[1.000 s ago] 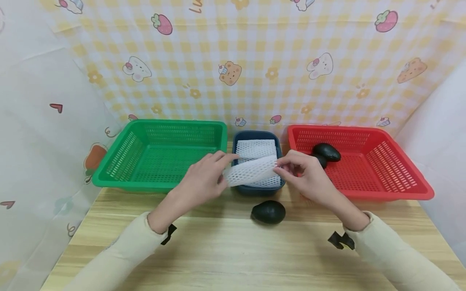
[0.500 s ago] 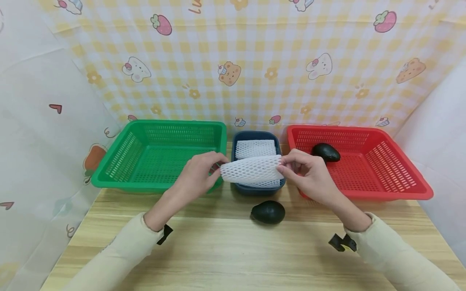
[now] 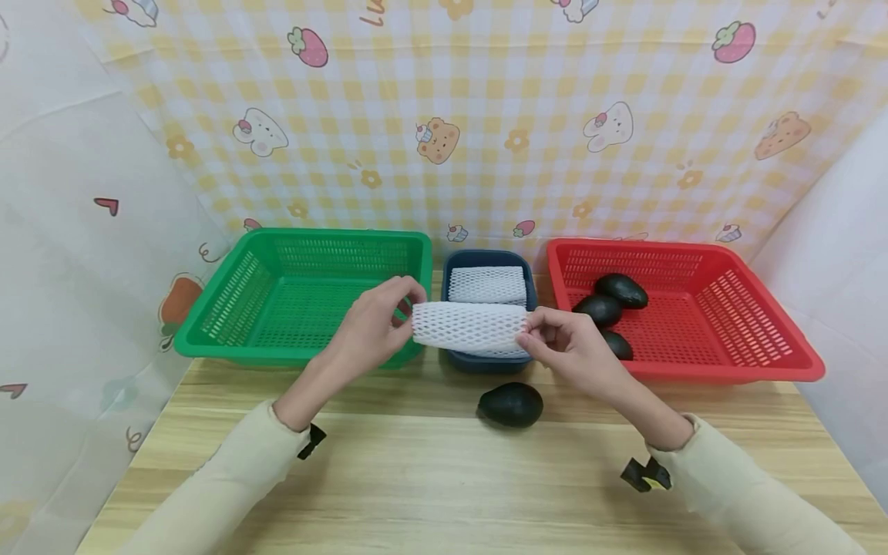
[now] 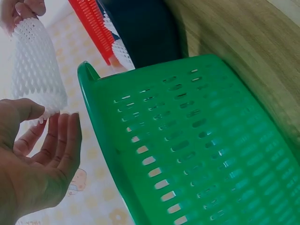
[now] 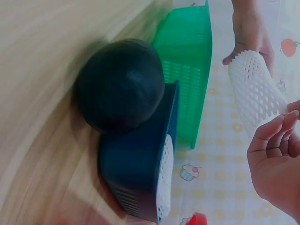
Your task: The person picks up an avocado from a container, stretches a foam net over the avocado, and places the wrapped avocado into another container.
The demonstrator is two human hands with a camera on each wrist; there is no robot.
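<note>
A white foam net sleeve [image 3: 472, 325] is stretched level between both hands, above the dark blue basket [image 3: 532, 287]. My left hand [image 3: 375, 322] pinches its left end between thumb and fingers; the left wrist view shows that end of the sleeve [image 4: 40, 70] spread into a round mouth. At the other end, my right hand [image 3: 576, 343] pinches the rim with thumb and fingertips. More flat foam net sleeves [image 3: 488, 284] lie inside the blue basket, partly covered by the held one. In front of that basket, a dark avocado [image 3: 512, 405] lies on the wooden table.
On the left stands a green basket [image 3: 305, 356] with nothing visible inside. A red basket [image 3: 756, 374] on the right holds several dark avocados [image 3: 622, 291], partly behind my right hand. A checked cloth [image 3: 486, 77] hangs behind the baskets.
The sleeve has gone from slanted to level, and its left end has widened. My left hand has shifted left and pinches the edge. My right hand has lowered slightly, uncovering more avocados.
</note>
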